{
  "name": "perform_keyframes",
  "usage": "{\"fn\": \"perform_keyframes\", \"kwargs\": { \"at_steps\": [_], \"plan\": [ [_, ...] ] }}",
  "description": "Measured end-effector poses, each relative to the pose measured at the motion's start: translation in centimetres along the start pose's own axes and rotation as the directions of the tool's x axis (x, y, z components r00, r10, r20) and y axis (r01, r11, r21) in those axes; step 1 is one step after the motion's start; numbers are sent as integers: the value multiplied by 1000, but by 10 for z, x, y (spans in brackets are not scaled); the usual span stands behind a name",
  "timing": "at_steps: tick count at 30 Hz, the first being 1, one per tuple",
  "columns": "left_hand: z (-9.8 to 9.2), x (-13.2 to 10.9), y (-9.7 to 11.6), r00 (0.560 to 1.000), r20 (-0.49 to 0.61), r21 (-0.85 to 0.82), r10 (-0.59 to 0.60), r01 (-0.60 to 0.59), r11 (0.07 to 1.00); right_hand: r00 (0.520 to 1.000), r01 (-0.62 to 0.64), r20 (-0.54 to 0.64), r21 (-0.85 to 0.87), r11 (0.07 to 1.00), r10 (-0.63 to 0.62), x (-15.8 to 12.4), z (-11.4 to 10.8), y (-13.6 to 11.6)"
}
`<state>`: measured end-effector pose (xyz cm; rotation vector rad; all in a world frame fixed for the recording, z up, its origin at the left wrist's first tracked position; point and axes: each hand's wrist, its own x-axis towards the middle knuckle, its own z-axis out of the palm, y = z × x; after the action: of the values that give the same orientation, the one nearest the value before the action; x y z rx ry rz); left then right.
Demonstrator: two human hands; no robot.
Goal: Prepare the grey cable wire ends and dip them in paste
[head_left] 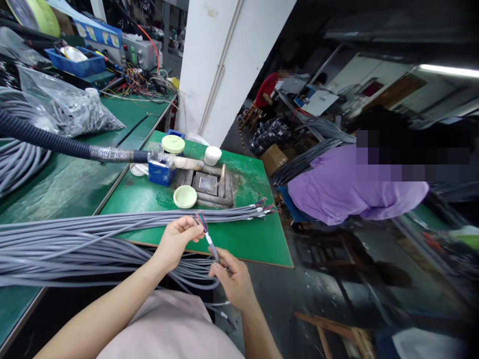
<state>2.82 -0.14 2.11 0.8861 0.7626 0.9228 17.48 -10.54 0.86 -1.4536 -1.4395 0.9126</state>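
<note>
Grey cable bundle (pixel 75 249) crosses bench edge, left of hands. Left hand (pixel 175 244) pinches single cable end (pixel 211 247) between thumb and fingers; coloured wires (pixel 201 221) fan out above. Right hand (pixel 234 279) curled, fingers gripping same cable lower down. Stripped ends (pixel 262 211) lie on green bench (pixel 258 244), just beyond hands. Co-worker in purple shirt (pixel 355 184) bends at far right.

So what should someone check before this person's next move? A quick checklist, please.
Left hand gripping the grey cable near its stripped end: ok.
Right hand holding the same cable lower down: ok.
Coloured wires fanned apart at the end: ok.
Bare wire tips: cannot tell, too small.
Other cable ends lying on the green board, away from the metal tray: ok.
</note>
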Motion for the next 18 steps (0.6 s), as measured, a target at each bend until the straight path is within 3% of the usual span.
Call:
{"fn": "perform_keyframes", "kwargs": {
  "at_steps": [3,6,12,15,18],
  "plan": [
    [9,-8,-6,995,68,147,72,-81,986,997,-52,-38,190,980,61,13,1,-3],
    [16,-14,-15,978,156,219,136,-168,961,991,-34,-120,252,967,66,27,6,-10],
    [17,-11,-25,985,154,36,74,-81,996,933,207,-323,114,972,-161,35,13,-17],
    [16,-8,-26,989,106,31,105,-109,994,919,281,-285,-14,960,-273,34,7,-17],
    [9,-7,-26,972,101,121,214,-226,967,913,316,-215,-164,934,-347,33,-1,-20]
  ]
}}
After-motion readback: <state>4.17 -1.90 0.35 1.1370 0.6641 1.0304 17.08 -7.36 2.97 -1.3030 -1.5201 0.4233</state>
